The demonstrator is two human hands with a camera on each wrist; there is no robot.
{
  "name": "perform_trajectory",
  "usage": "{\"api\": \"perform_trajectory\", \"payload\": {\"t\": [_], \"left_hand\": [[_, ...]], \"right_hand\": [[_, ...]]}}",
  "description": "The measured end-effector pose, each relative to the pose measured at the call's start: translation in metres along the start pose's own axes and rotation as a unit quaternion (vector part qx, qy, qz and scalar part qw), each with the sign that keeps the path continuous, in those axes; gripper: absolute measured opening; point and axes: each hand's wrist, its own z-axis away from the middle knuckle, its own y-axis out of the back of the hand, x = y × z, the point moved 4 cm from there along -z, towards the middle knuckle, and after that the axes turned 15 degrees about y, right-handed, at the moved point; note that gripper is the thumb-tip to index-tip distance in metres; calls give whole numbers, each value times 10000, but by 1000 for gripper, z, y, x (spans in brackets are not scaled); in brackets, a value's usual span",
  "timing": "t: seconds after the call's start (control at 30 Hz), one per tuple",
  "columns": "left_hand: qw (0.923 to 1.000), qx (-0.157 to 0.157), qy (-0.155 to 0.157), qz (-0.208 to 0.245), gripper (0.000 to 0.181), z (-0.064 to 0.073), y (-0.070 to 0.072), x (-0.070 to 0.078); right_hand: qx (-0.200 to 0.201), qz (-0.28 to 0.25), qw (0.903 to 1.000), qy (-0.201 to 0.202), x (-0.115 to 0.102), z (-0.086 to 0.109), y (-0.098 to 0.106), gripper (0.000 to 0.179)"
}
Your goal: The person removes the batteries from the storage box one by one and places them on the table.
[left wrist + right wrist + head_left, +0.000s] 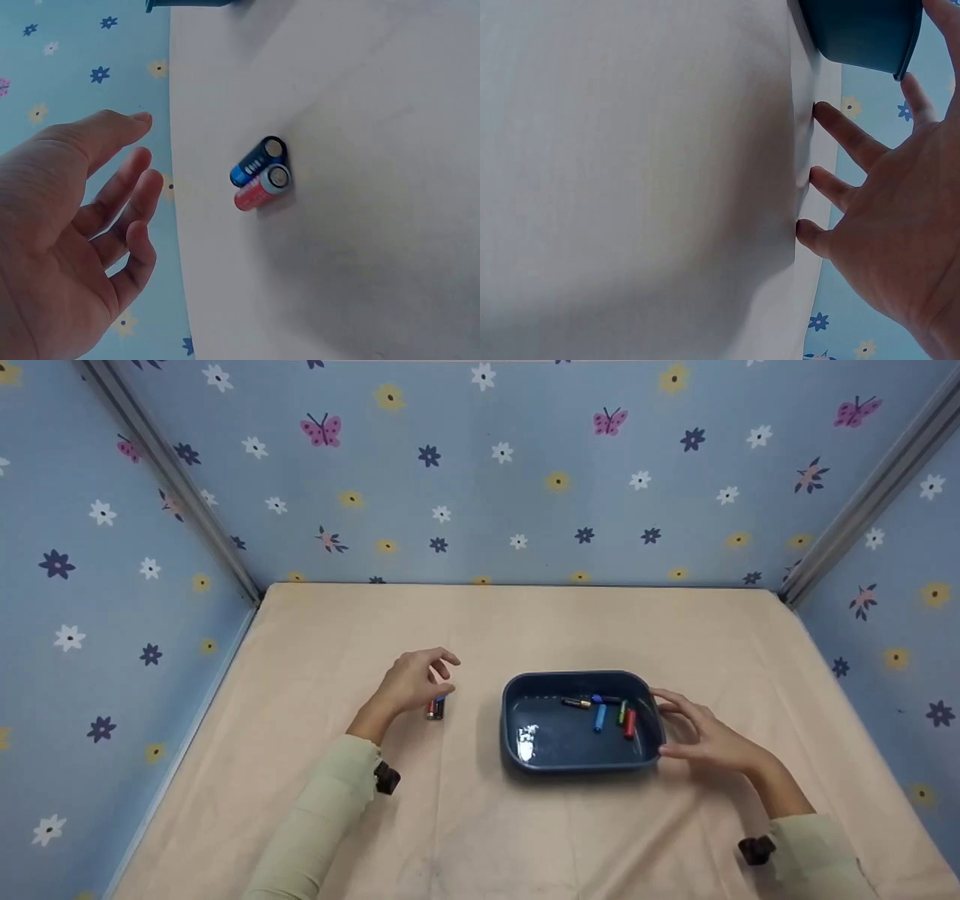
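Head: batteries [630, 724] lie in a blue dish [562, 746] on a peach tablecloth [480, 634], flowered wall panels [525, 510] behind. Left wrist: the left hand [56, 251], fingers apart, hovers near two more batteries [255, 193]. Right wrist: the right hand [907, 202], fingers spread, touches the dish.

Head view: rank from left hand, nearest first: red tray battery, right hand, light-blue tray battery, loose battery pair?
1. Loose battery pair, left of the tray
2. Light-blue battery, inside, right of centre
3. Red battery, inside, farther right
4. Right hand, at tray's right end
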Motion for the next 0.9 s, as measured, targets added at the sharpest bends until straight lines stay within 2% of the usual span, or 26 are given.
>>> {"api": "perform_trajectory", "payload": {"t": [0.2,0.33,0.63,0.9], "left_hand": [[9999,-94,-101,-56,42,-4,-4,16],[9993,-276,-218,-140,41,-7,-8,27],[9918,-1200,-413,-168,49,-9,-18,50],[9764,-2035,-726,58,60,-11,-28,70]], "right_hand": [[33,-67,10000,34,0,-1,-1,92],[46,-66,10000,-49,0,-1,-1,92],[9,32,10000,-66,-1,0,-2,92],[20,7,9999,-157,-1,1,0,92]]}}
